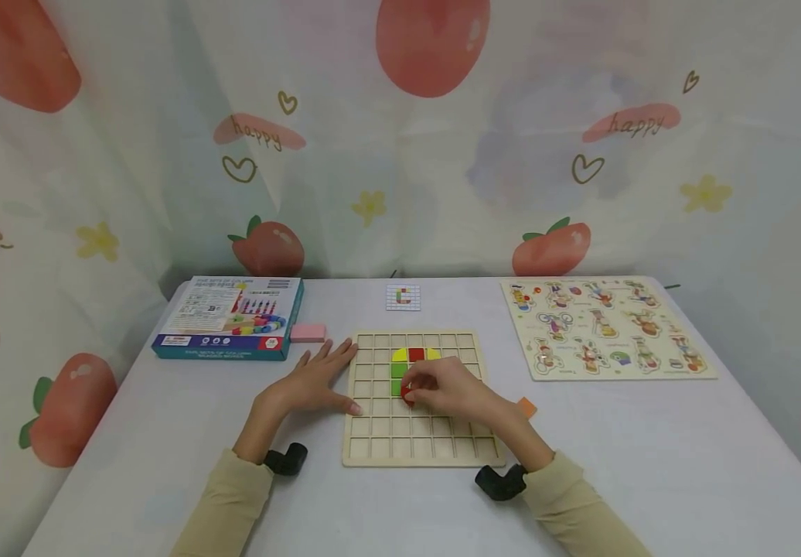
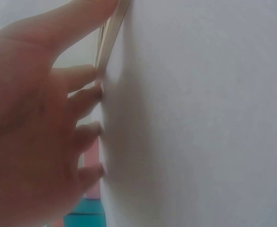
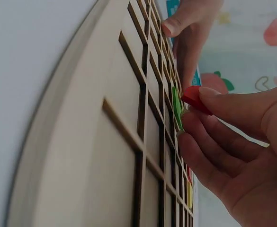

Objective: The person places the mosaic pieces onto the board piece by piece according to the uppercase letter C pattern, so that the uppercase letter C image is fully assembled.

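Note:
A wooden grid board [image 1: 373, 449] lies on the table in the head view. My right hand [image 1: 452, 387] is over its middle, pinching a red piece with a curved edge [image 3: 195, 99] between thumb and fingers. Just beside that piece are two green tiles [image 1: 399, 370] in one column of the grid. Above them a red square tile [image 1: 417, 354] sits between two yellow pieces [image 1: 400, 355]. My left hand [image 1: 317, 381] rests with spread fingers at the board's left edge, its thumb and a fingertip touching the rim.
A small pattern card [image 1: 403, 297] lies behind the board. At back left is a boxed bead set [image 1: 226, 317] with a pink block [image 1: 308, 333] against it. A wooden picture puzzle [image 1: 602, 329] lies at back right. An orange piece [image 1: 527, 407] is beside my right wrist.

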Available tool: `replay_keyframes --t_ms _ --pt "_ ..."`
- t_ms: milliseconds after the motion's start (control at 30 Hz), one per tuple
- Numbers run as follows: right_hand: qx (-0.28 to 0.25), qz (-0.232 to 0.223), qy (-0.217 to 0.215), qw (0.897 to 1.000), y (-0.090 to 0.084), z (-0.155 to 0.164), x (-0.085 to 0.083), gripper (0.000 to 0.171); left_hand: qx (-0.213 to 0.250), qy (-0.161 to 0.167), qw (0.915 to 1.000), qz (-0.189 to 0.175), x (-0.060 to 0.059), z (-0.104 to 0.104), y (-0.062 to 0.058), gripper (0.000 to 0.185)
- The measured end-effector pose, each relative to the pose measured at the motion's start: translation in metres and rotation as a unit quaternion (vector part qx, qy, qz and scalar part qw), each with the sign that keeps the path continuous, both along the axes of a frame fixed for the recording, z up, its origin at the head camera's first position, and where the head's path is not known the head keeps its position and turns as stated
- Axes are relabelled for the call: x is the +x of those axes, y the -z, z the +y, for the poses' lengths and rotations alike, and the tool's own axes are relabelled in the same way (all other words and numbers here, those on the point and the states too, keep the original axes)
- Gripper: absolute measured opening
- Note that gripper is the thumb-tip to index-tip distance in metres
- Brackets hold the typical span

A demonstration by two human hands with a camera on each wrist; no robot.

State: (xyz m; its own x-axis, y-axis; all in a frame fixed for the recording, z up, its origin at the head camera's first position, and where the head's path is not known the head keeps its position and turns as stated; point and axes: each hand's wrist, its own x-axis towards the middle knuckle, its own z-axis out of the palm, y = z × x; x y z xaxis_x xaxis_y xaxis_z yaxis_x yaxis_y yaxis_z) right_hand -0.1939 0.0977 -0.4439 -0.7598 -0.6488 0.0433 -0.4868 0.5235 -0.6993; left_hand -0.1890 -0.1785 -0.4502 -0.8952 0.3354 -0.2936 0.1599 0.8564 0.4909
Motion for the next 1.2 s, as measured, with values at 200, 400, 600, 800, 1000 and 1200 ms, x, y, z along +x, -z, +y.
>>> replay_keyframes --t_ms 200,400,600,800,1000,1200 --pt "0.027 -0.008 -0.009 1.000 0.002 -0.011 0.002 0.009 0.003 -0.002 1.0000 0.001 0.000 0.000 0.000 0.109" --pt "0.036 0.015 -0.001 0.999 0.007 -0.015 0.003 0.005 0.006 0.000 1.0000 0.000 0.001 0.001 -0.003 0.109" --pt "0.036 0.037 0.000 0.999 0.009 -0.016 0.004 0.009 0.002 0.004 1.0000 -0.002 0.001 0.001 -0.004 0.109" --pt "0.024 0.041 -0.017 0.999 0.010 -0.014 0.010 0.021 0.002 0.000 1.0000 -0.001 0.000 0.001 -0.001 0.109" --pt "0.000 0.068 0.001 0.998 0.009 0.007 0.019 0.023 -0.001 0.003 1.0000 0.000 0.001 0.001 0.001 0.110" --pt "-0.014 0.082 0.022 0.996 0.011 0.039 0.023 0.021 0.001 0.000 1.0000 0.005 0.001 0.001 0.002 0.111"
